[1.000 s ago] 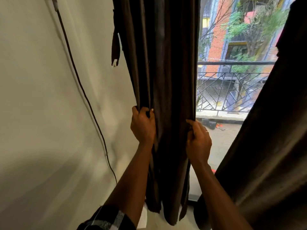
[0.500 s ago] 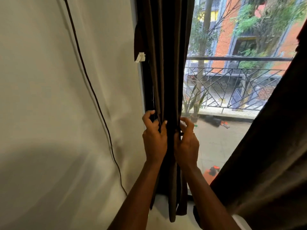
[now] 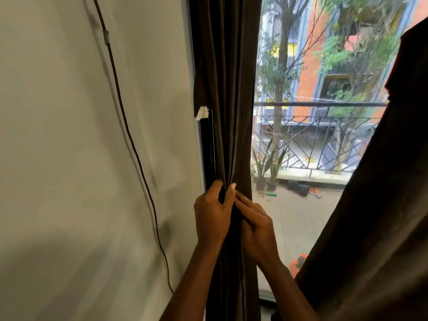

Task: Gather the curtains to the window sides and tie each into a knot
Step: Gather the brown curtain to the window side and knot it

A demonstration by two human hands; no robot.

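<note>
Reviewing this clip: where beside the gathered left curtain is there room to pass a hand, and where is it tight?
Free: the gap between the left curtain and the right curtain. Tight: the left curtain's wall side, close against the window frame. Crowded: mid-curtain, where the left hand and right hand grip the folds side by side.

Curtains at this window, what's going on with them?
A person is gathering the left curtain into a tight bundle at the left side of the window. The left hand grips the folds and the right hand holds them from the other side. No knot is tied yet. The right curtain hangs ungathered.
</note>
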